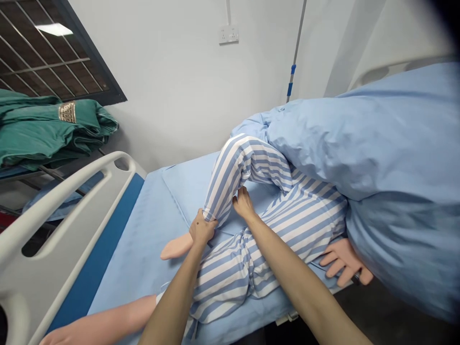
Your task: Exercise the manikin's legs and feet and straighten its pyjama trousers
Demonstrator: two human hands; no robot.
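A care manikin in blue-and-white striped pyjama trousers lies on the bed. Its far leg is bent with the knee raised, and the bare foot rests on the sheet. My left hand is wrapped round that leg at the ankle, over the trouser cuff. Just below the raised knee, my right hand has its fingers curled against the back of the calf; the fingertips are partly hidden. The near leg lies stretched out beneath my forearms. At the bed's near edge shows the manikin's hand.
A blue quilt covers the manikin's upper body. The white footboard stands at the left, with folded green cloth beyond it. Against the wall are a pole with blue clamps and a socket.
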